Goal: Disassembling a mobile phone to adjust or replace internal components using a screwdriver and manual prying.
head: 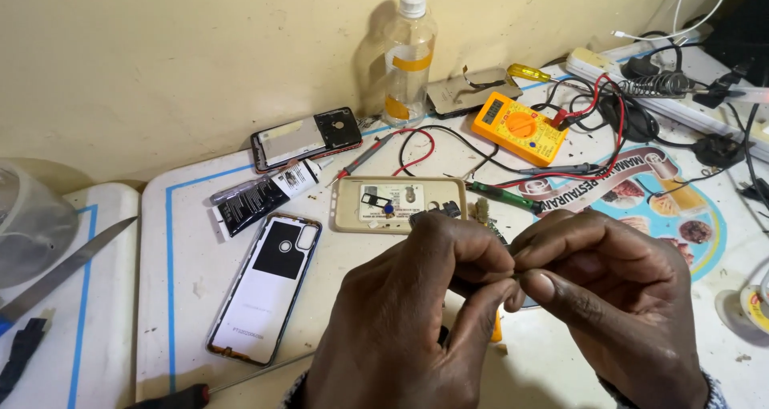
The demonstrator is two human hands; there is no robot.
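Note:
My left hand (408, 313) and my right hand (609, 297) meet at the fingertips low in the middle of the head view, pinching something very small between them; what it is cannot be made out. Just beyond the fingers lies a beige phone case (398, 204) holding small parts. A phone back cover (268, 285) with a black and white inside lies to the left of my left hand. An orange multimeter (519, 127) with red and black leads sits further back.
A clear plastic bottle (407, 56) stands against the wall. A dark phone frame (306, 138) and a glue tube (260, 197) lie at left. A knife (60, 273), a screwdriver (192, 393), a green-handled tool (501, 194), cables and a power strip (641, 72) crowd the white table (184, 241).

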